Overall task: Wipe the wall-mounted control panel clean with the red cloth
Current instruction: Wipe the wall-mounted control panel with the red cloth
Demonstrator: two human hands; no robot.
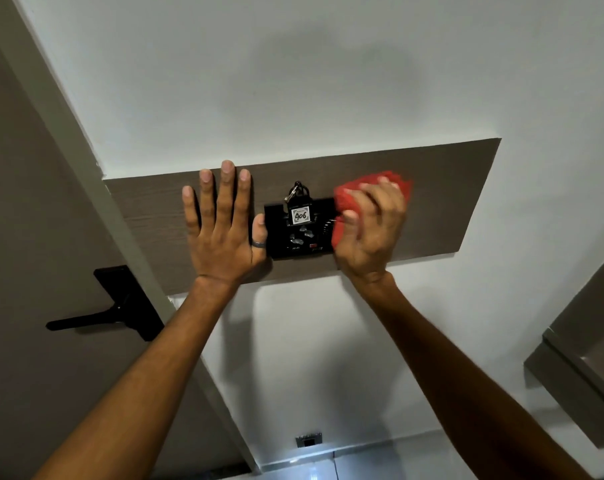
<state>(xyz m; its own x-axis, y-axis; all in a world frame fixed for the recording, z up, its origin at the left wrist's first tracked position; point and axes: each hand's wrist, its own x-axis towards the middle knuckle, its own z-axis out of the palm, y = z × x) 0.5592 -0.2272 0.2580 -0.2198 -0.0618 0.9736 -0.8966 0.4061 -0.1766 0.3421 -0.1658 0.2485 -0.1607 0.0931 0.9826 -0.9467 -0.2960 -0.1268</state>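
Head cam, looking at wall. Black control panel sits roughly mid on a brown wood-grain board fixed across white wall. Key tag w/ white label "406" is slotted in panel's upper middle, metal ring + clip sticking up above top edge. Below tag: a few light-coloured marks/buttons, small red indicator near bottom edge, tiny white text bottom left – too small to read beyond that.

R hand clenched around red cloth, bunched up. Cloth pressed against R end of panel, covering that edge + spilling onto board just beside it. Cloth shows above the knuckles and along the thumb side; rest hidden in fist. R hand + cloth slightly motion-blurred.

L hand flat on board, fingers spread + pointing up, holding nothing. Thumb tip touches panel's L edge. Dark ring on thumb. Fingertips reach board's top edge.

Both forearms bare, coming up from bottom of frame.

Surroundings: L side, grey-brown door w/ black lever handle on black backplate, pale door frame between door + board. Low on wall, small grey wall socket near floor line. Far R, corner of a grey-brown cabinet/shelf, partly cut by frame. Soft shadows on wall above board + under both arms.
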